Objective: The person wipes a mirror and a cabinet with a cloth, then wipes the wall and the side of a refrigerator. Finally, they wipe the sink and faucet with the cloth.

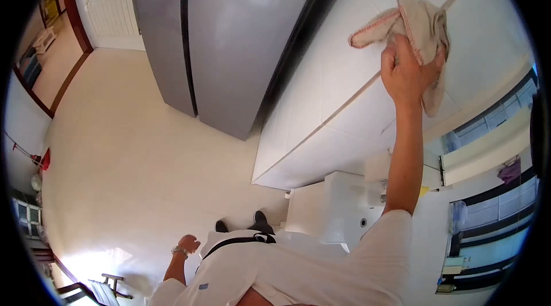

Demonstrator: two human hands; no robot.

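My right hand (408,73) is closed around a beige cleaning cloth (423,24) with red stitching along its edge. The bunched cloth lies against the white tiled wall (338,85), high up, with one corner sticking out to the left and a fold hanging below my wrist. My right arm is stretched out toward the wall. Down by my side, my left hand (188,243) hangs over the floor, its fingers loosely bent and no object visible in them. A watch (179,251) is on that wrist.
A grey refrigerator (241,30) stands beside the tiled wall. Below my right arm is a white sink (338,208). Windows (493,208) line the right side. A radiator (113,14) and a doorway are at the far left, and a stool (115,284) sits at lower left.
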